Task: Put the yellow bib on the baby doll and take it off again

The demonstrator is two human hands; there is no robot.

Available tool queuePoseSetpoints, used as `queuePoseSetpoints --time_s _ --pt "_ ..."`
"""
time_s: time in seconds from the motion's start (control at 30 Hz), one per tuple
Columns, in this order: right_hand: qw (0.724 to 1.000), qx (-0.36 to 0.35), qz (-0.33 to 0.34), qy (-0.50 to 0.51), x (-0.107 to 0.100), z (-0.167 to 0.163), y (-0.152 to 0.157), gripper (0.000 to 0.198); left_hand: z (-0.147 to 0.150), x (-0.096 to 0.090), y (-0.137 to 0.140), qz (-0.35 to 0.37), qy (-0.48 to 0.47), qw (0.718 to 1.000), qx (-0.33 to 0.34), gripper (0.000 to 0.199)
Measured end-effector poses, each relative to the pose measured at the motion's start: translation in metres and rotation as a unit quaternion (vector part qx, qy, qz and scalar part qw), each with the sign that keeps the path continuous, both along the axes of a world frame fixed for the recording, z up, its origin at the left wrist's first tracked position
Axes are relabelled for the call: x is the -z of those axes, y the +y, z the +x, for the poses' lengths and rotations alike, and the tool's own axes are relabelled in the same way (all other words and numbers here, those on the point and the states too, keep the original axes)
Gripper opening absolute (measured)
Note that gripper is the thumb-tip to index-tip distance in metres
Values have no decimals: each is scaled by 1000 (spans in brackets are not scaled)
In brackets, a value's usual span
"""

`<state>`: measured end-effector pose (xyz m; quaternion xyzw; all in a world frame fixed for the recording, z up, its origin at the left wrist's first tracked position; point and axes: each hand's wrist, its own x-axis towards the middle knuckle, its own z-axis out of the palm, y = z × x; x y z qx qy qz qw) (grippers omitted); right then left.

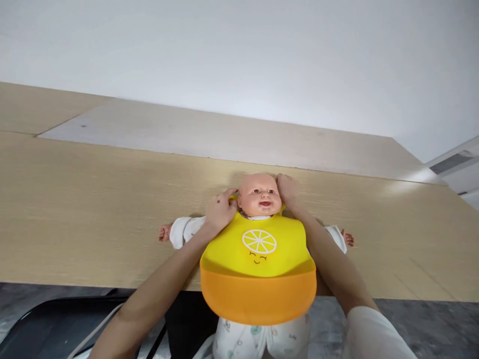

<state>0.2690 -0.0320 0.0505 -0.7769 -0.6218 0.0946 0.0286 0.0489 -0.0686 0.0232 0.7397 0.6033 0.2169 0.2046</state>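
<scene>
1. Yellow-and-orange pocketed rubbery bib (258,269) lies on the bald plastic baby doll (260,192), on the pale wooden table (93,219).
2. Left hand (221,209) seems to pinch its yellow strap (232,197); right hand (289,191): cannot tell.
3. Likely step: fitting the neckband; next calls for drawing it together behind the neck.

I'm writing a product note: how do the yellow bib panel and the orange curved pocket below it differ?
The yellow bib panel carries a white citrus print and a small smiling face; the orange curved pocket is plain. The panel reaches up near the chin of the bald doll; the pocket bulges lower down. Both look smooth, and they join.
</scene>
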Motion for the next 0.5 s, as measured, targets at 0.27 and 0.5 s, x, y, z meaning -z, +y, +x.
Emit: queuePoseSetpoints --time_s 0.27,0.5 --pt "997 44 56 -32 -46 31 -11 32 -24 -18 1 216 -182 958 53 33" --pt "887 -305 160 307 -111 -20 -95 35 -23 -70 -40 207 -276 921 181 38"
